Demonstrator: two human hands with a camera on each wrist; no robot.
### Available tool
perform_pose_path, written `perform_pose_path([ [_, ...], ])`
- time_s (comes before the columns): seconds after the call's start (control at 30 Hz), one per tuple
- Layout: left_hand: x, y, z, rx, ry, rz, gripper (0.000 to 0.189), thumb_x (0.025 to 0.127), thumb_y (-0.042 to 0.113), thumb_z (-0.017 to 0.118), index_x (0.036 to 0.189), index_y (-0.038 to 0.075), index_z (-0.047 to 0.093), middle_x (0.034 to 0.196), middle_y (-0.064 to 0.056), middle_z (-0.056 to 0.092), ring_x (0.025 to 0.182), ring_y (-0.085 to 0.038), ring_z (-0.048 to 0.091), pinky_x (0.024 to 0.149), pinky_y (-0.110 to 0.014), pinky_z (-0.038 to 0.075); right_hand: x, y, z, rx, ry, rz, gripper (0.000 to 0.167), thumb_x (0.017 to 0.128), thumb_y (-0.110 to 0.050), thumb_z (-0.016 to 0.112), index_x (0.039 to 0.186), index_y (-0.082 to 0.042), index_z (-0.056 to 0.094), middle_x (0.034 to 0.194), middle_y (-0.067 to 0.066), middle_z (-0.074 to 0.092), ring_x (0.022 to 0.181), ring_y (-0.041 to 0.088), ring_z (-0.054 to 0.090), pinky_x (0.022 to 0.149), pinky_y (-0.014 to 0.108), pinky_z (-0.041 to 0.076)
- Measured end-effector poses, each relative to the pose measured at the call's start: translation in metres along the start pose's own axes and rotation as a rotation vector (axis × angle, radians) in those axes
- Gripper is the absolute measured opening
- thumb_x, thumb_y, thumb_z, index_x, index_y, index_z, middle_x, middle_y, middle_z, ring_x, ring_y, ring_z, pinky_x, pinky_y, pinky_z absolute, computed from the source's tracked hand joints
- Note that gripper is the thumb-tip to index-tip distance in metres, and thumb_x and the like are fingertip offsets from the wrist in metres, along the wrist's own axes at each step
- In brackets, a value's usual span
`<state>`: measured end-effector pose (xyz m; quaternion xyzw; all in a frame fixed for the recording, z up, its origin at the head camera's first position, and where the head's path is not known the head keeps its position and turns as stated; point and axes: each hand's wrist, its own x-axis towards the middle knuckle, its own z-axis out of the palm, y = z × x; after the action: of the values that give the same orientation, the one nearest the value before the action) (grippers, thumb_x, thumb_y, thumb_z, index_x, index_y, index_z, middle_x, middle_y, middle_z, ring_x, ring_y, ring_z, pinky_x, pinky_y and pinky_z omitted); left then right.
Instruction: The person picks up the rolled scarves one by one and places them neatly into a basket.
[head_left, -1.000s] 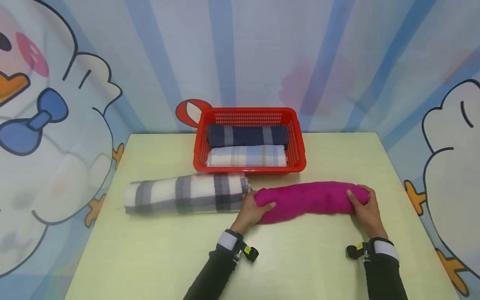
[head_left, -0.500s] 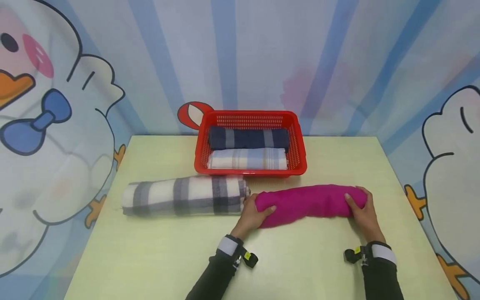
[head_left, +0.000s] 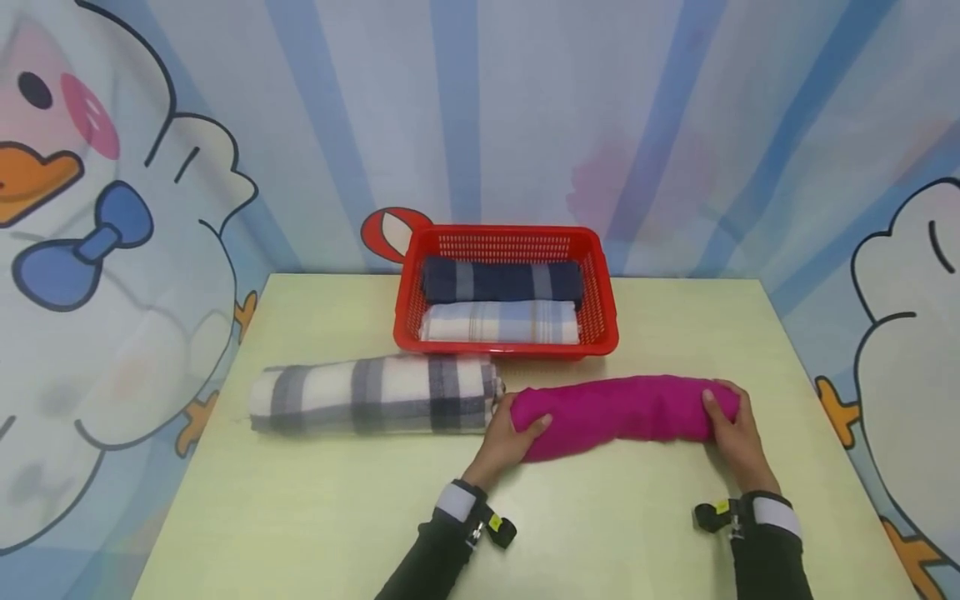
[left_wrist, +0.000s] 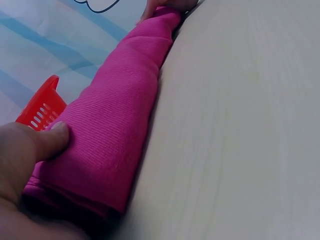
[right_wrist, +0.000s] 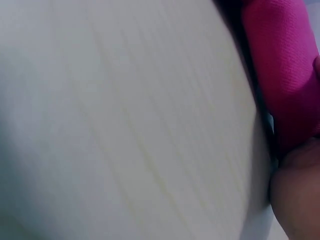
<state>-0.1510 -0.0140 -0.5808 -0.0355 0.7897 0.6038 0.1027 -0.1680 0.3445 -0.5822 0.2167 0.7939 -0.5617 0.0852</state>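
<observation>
A rolled magenta cloth [head_left: 622, 412] lies across the right half of the table, thicker at its left end. My left hand [head_left: 504, 440] grips that left end, thumb on top, as the left wrist view also shows with the thumb [left_wrist: 52, 140] pressed on the ribbed fabric. At the other end my right hand [head_left: 738, 437] holds the narrower tip, its thumb over the cloth. In the right wrist view part of the right hand [right_wrist: 300, 190] shows at the end of the roll. The fingers behind the cloth are mostly hidden.
Left of the magenta roll lies a thick white and grey checked roll [head_left: 375, 396], its end close to my left hand. Behind stands a red plastic basket [head_left: 506, 348] holding a navy roll [head_left: 502, 282] and a pale blue and white roll [head_left: 498, 322]. A printed cloth backdrop [head_left: 525, 125] surrounds the table.
The head view has shifted slightly, so the whole scene sits a little lower. Both hands keep their hold on the magenta roll, which stays in about the same place.
</observation>
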Motion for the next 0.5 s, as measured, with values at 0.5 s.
perform_pose_path([
  [0.5,-0.0041,0.0047,-0.0051,0.067,0.048,0.125,0.050,0.094,0.028,0.067,0.136,0.008,0.049,0.129,-0.017,0.059,0.117,-0.031,0.058,0.098,-0.048,0.050,-0.0086,0.0034,0.0043,0.040,0.070,-0.089,0.061,0.101,-0.049,0.049,0.154,-0.032,0.024,0.164,0.016,0.018,0.150,0.039,0.019,0.122,0.060,0.021],
])
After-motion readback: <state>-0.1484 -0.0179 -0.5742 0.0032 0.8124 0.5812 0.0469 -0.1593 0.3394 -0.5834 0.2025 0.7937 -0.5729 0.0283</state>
